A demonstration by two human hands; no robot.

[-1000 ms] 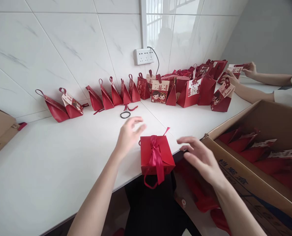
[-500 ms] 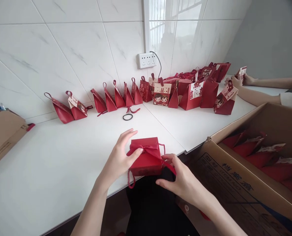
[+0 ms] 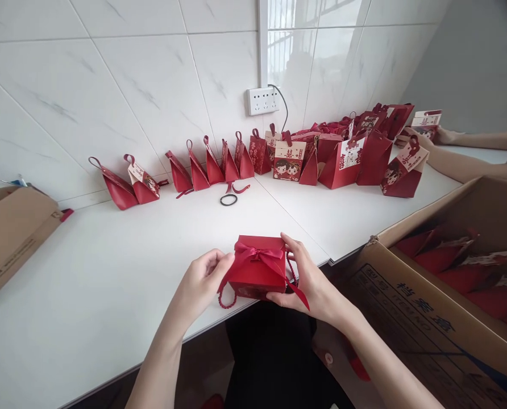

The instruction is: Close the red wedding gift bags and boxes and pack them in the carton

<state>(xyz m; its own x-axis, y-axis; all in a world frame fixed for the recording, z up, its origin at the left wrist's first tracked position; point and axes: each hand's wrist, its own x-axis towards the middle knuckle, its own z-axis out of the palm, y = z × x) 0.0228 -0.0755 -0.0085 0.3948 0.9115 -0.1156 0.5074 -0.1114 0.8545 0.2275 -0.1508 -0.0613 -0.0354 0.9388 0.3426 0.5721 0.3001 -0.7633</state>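
Observation:
A red gift box with twisted cord handles sits at the near edge of the white table. A red satin ribbon is tied in a bow across its top, one tail hanging past the right front. My left hand is at the box's left side, fingers curled and thumb pinched on the ribbon at the bow's left end. From the right, my right hand grips the box, thumb at the front and fingers at the back corner. Its palm partly hides the right cord handle.
Red gift bags line the wall, with more heaped at the back right. A black ring lies mid-table. An open carton of red bags stands right, another carton left. Another person's hands hold a bag at far right.
My right hand has moved from the ribbon tail to gripping the box's side. My left hand has drawn back from the bow's middle to its left end. The bow looks wider.

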